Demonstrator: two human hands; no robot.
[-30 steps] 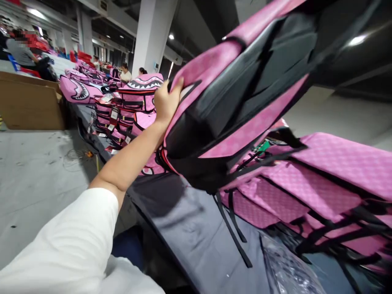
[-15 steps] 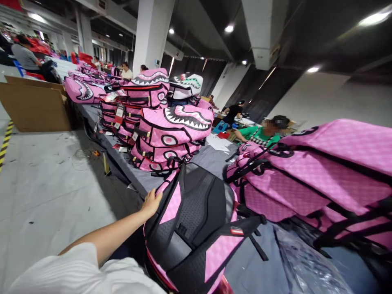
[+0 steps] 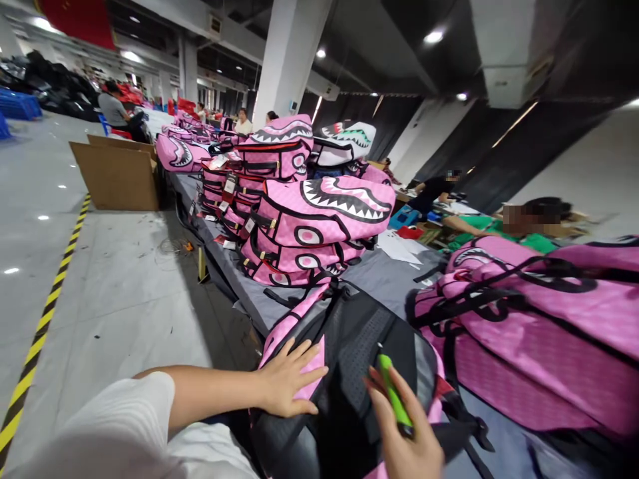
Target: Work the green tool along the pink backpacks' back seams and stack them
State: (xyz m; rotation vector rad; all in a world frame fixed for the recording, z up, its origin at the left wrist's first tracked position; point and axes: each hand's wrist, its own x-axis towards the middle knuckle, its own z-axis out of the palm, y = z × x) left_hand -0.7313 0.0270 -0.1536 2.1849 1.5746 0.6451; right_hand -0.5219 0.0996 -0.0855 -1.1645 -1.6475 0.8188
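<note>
A pink and black backpack (image 3: 352, 346) lies on the table with its black padded back and shoulder straps facing up. Flat on its left side rests my left hand (image 3: 287, 382), fingers spread over a pink patch of the strap. My right hand (image 3: 412, 439) is closed around a small green-handled tool (image 3: 394, 396) with a thin tip, held over the lower right of the back panel. Motion blurs the tool, so its exact kind is unclear. Just beyond, pink backpacks (image 3: 329, 213) with shark-mouth prints stand in a stack.
More pink backpacks (image 3: 539, 352) are piled on the right side of the grey table (image 3: 364, 273). A cardboard box (image 3: 117, 176) stands on the floor at left, near yellow-black tape (image 3: 47, 313). Across the table is a person in green (image 3: 479, 226); papers (image 3: 399, 246) lie nearby.
My left hand has moved from the backpack's upper left edge onto its strap, fingers spreading. My right hand has come into view with the green tool. The view has swung left.
</note>
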